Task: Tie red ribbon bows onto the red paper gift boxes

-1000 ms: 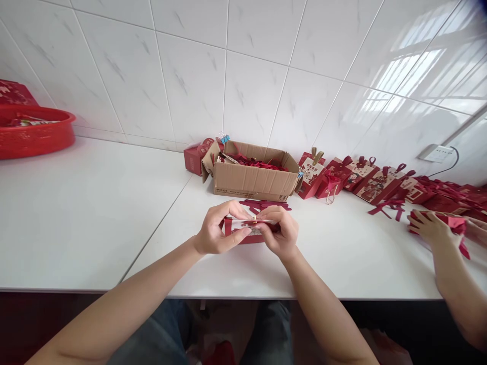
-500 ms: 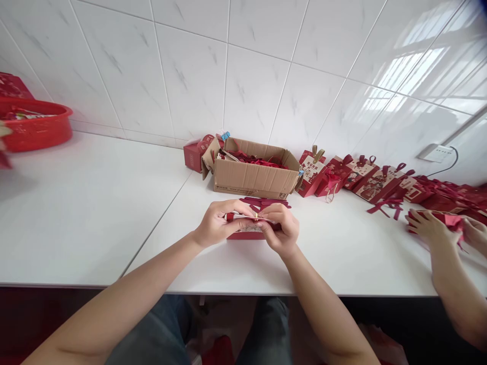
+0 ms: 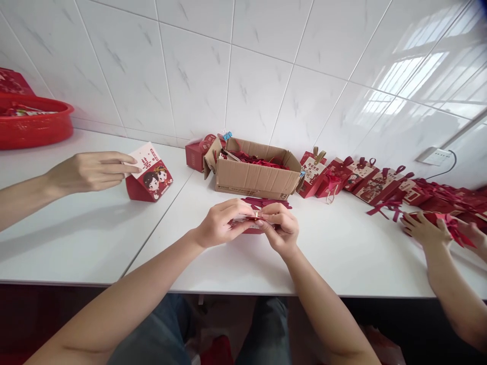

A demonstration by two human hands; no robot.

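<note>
Both my hands pinch the top edge of a red gift box (image 3: 254,229) on the white table. My left hand (image 3: 225,221) grips the left part of that edge, fingers above and thumb below. My right hand (image 3: 279,228) closes on the right part, its fingertips close to the left ones. Between them shows a small pale gold spot at the middle of the top. The fingers hide most of the box. Just behind it lie dark red ribbon strips (image 3: 266,203).
A cardboard box (image 3: 258,177) of red ribbons stands behind my hands. On the left a co-worker's hand (image 3: 91,171) holds a red and white gift box (image 3: 152,175); a red basin (image 3: 36,124) sits beyond. Right, another person's hands (image 3: 429,230) handle a red box near finished boxes (image 3: 375,182).
A co-worker's hand has come in from the left with a gift box. My hands stay almost in place, and the box top between them has tilted slightly.
</note>
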